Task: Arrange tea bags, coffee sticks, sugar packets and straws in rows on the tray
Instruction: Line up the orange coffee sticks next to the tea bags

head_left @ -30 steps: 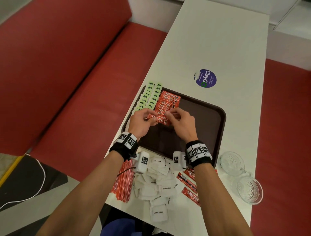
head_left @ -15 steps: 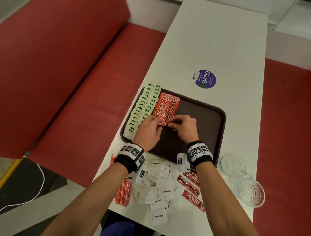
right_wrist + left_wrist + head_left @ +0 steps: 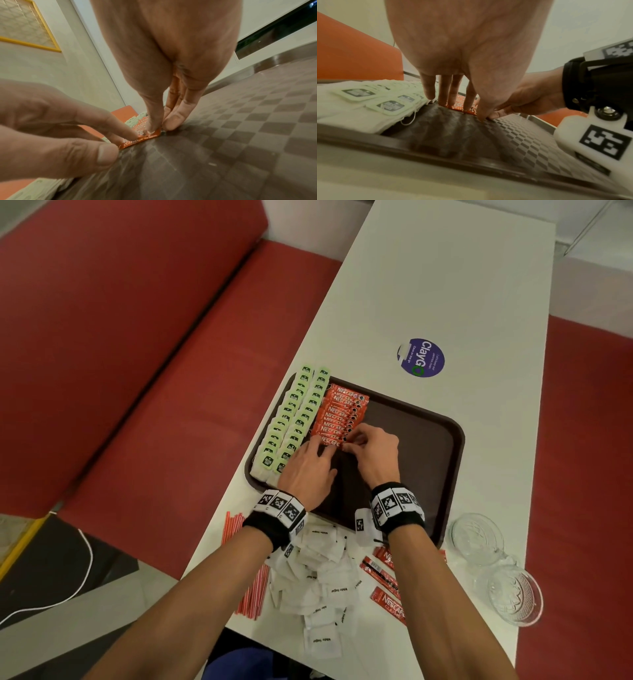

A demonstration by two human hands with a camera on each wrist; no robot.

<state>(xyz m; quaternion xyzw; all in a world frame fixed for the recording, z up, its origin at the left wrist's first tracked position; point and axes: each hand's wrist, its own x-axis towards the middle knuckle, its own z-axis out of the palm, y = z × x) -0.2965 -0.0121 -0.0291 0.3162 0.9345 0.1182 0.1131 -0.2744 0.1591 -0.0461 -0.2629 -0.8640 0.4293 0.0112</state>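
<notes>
A dark brown tray (image 3: 428,440) holds two rows of green-tagged tea bags (image 3: 291,422) along its left side and a row of red coffee sticks (image 3: 342,412) beside them. The nearest coffee stick (image 3: 330,441) lies flat at the row's near end. My left hand (image 3: 322,451) presses straight fingers (image 3: 452,97) on its top, thumb against the near edge. My right hand (image 3: 349,441) pinches the stick's right end (image 3: 150,134) between the thumb on top and the fingertips (image 3: 173,121) beside it.
On the white table (image 3: 445,285) near me lie a pile of white sugar packets (image 3: 318,573), red straws (image 3: 251,594) at the left edge and loose coffee sticks (image 3: 387,597). Two glass dishes (image 3: 478,539) stand right of the tray. A red bench (image 3: 137,371) runs along the left.
The coffee stick that both hands held has come down onto the tray at the near end of the row. My left fingers have flattened on it.
</notes>
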